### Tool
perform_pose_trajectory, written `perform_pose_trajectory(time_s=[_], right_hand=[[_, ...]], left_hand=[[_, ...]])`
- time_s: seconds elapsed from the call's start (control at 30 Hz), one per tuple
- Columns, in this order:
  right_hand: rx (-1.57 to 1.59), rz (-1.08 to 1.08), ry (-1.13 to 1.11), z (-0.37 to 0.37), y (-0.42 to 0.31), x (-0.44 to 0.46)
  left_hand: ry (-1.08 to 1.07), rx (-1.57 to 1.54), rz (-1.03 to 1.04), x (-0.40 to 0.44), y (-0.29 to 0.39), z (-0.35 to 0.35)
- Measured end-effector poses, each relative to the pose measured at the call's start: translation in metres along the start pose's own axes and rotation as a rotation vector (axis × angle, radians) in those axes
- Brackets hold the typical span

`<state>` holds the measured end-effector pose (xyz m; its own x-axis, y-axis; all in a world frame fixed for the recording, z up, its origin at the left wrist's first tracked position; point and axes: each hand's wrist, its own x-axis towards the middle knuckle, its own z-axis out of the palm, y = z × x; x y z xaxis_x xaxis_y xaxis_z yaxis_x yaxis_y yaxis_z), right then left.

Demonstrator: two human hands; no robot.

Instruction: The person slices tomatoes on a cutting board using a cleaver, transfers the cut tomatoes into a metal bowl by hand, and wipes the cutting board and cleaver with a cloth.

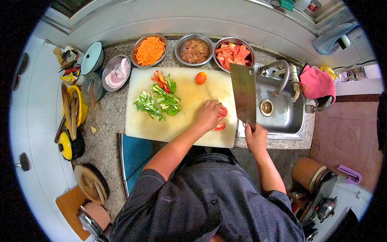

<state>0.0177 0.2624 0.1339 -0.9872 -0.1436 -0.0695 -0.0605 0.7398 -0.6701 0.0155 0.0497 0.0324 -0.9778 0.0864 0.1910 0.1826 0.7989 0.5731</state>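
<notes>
My left hand (209, 115) rests on the right part of the white cutting board (181, 131), its fingers together on a cut piece of tomato (222, 111). Another tomato slice (219, 127) lies just below it. My right hand (256, 138) is wrapped round the handle of a broad cleaver (244, 90), whose blade stands up over the board's right edge and the sink's left side. A small whole tomato (200, 78) sits near the board's top. Chopped green peppers (170, 103), red pepper pieces (160, 80) and chopped scallion (146, 104) lie on the board's left half.
Behind the board stand metal bowls of shredded carrot (149, 51), brown meat (195, 51) and cut tomato (234, 55). A bowl with pale meat (117, 73) is at the left. The sink (282, 121) with its faucet (284, 78) adjoins the board's right side.
</notes>
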Motion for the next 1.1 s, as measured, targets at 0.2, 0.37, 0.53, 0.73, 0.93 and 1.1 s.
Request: perform_pose_trajectory(time_s=[0.2, 0.37, 0.53, 0.73, 0.93, 1.1], right_hand=[[-0.042, -0.046, -0.042, -0.001, 0.004, -0.013], [-0.065, -0.087, -0.188, 0.010, 0.006, -0.018], [-0.138, -0.116, -0.532, 0.029, -0.004, -0.018], [-0.121, -0.261, -0.665, 0.046, 0.001, -0.021], [-0.236, -0.282, -0.671, 0.059, 0.023, -0.018], [-0.312, -0.267, -0.538, 0.061, 0.019, 0.000]], left_hand=[[-0.111, -0.008, -0.095, 0.011, -0.007, 0.017], [0.088, -0.037, -0.254, -0.017, -0.046, -0.009], [0.272, 0.014, -0.419, -0.072, -0.073, -0.048], [0.154, 0.007, -0.413, -0.130, -0.046, -0.051], [0.197, -0.123, -0.516, -0.128, -0.032, -0.033], [0.214, -0.155, -0.548, -0.101, -0.027, -0.021]])
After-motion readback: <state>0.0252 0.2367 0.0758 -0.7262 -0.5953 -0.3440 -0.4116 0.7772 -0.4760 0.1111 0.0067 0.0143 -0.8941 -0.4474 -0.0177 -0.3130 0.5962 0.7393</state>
